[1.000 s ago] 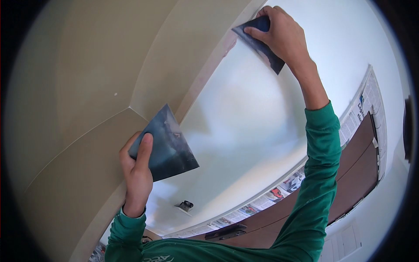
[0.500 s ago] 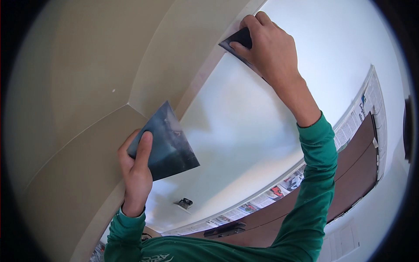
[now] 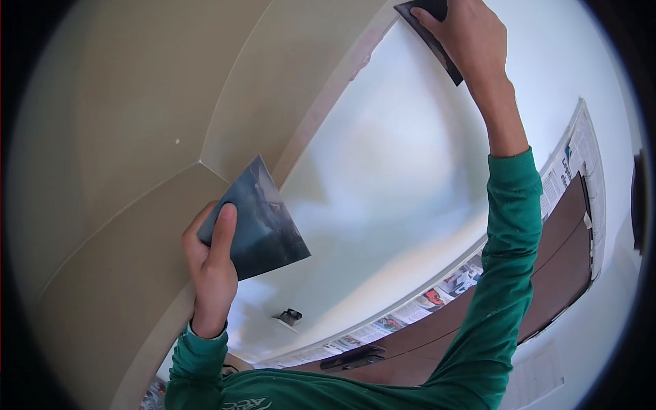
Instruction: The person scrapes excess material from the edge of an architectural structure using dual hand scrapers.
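My left hand (image 3: pixel 213 273) is closed around a dark, flat putty spreader (image 3: pixel 270 239), thumb on its face. Grey smears of a paste mark that face near one edge. High up, my right hand (image 3: pixel 478 48) grips a second dark spreader blade (image 3: pixel 441 55), its fingertips cut off by the top of the picture. This blade lies close to the white wall (image 3: pixel 383 178), near a pinkish strip (image 3: pixel 314 116) along the wall's border; whether it touches cannot be made out. A small ragged patch of paste (image 3: pixel 362 66) shows on the strip's edge.
Beige panels (image 3: pixel 123 137) meet at a corner on the left. A brown door (image 3: pixel 437 328) with a dark handle (image 3: pixel 355 358) is bordered by newspaper (image 3: pixel 410 312). A small dark fitting (image 3: pixel 290 316) sits in the white wall.
My right hand and its blade have moved up and to the right along the border. The ragged paste patch is now uncovered. My left hand has hardly moved.
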`<action>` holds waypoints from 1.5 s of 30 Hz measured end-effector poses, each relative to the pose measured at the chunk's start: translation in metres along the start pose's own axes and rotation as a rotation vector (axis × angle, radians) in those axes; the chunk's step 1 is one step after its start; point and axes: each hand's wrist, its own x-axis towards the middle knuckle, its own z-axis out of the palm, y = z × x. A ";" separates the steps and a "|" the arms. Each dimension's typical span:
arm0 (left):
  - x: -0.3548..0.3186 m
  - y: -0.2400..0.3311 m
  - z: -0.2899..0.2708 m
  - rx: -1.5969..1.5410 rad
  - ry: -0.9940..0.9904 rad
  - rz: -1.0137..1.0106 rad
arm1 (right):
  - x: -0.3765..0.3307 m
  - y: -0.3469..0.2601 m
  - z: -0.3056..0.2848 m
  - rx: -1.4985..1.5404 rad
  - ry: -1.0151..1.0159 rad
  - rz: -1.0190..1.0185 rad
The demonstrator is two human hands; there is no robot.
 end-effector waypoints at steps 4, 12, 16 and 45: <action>0.003 -0.009 0.000 -0.097 -0.060 -0.092 | -0.040 0.008 -0.001 0.395 -0.044 -0.067; -0.009 0.013 0.021 -0.509 -0.279 -0.328 | -0.118 -0.042 -0.024 0.880 -0.414 -0.153; -0.013 0.018 0.011 -0.404 -0.211 -0.235 | -0.101 -0.004 0.000 0.393 -0.119 -0.094; -0.004 0.017 0.004 -0.337 -0.058 -0.267 | -0.087 -0.022 -0.026 0.789 -0.280 -0.070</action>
